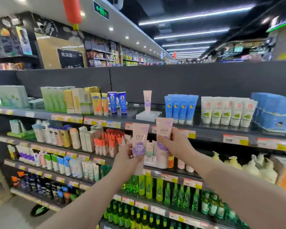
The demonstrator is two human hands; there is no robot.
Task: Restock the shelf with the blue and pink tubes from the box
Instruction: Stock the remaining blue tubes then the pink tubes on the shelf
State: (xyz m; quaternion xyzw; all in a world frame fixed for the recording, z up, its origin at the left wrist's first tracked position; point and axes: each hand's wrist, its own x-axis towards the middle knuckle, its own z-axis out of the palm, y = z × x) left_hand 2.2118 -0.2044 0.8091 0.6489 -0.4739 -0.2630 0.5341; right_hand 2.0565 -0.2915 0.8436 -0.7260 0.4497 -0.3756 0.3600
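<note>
One pink tube [139, 142] is gripped upright in the left hand [127, 157], a second pink tube [163, 141] in the right hand [177, 142]. Just above both, a lone shelved tube [147, 100] stands by a gap, with blue tubes [180, 108] lined up further right. Both held tubes are not yet placed.

I am in a retail shop, in a personal-care aisle. Indicators: the shelf unit [210, 135] before me has several tiers, each stocked with faced rows of goods, including white tubes [228, 111] and green bottles [149, 187]. Price labels [235, 139] run along the shelf edges. More stocked shelving [101, 55] lines the far wall. Strip lights [196, 15] cross the dark ceiling; a green exit sign [100, 10] hangs overhead.
</note>
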